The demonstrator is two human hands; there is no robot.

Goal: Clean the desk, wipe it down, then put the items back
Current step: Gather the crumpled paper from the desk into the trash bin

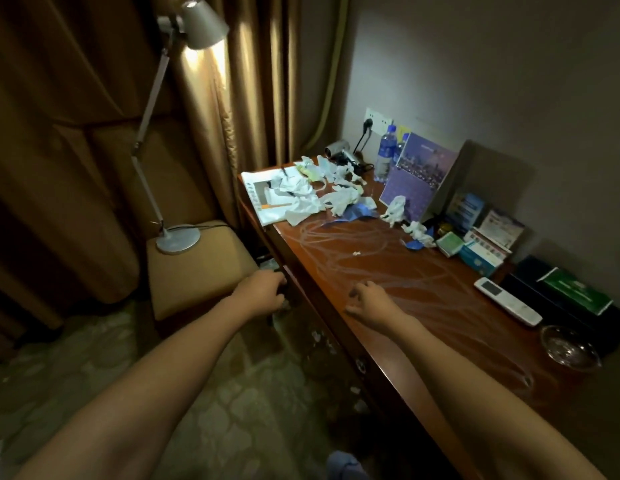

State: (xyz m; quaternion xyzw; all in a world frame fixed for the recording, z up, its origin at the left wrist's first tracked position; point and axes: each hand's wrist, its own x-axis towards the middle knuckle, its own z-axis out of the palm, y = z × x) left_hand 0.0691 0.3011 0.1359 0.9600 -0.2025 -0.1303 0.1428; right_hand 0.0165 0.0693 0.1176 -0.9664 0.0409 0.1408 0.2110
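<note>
Head view, my hands: my left hand [263, 289] hangs just off the bench's front edge, fingers curled toward something dark below it – whether it grips anything I cannot tell; my right hand [369, 303] rests on the bench top near the front edge, fingers loosely bent, holding nothing I can see
Head view, the bench: the bench [388, 271] runs away from me along the wall, with pale streaks curving across its bare middle
Head view, the litter: crumpled tissues [312, 199] lie heaped at the far end over a white printed sheet [258, 199], more scraps sit by the purple brochure [417, 174], and one crumb [356, 253] lies alone mid-bench
Head view, the keepers: water bottle [386, 150], small boxes [478, 254], white remote [507, 301] and glass ashtray [570, 348] line the wall side
Step in hand, my judgement: clearing the litter – I would sweep it toward the front edge in one gathered pile, low and slow, so light scraps do not scatter
Materials: glossy dark wood, slick; soft, feather-light tissue; the heavy moulded ashtray wants lifting, not sliding
</note>
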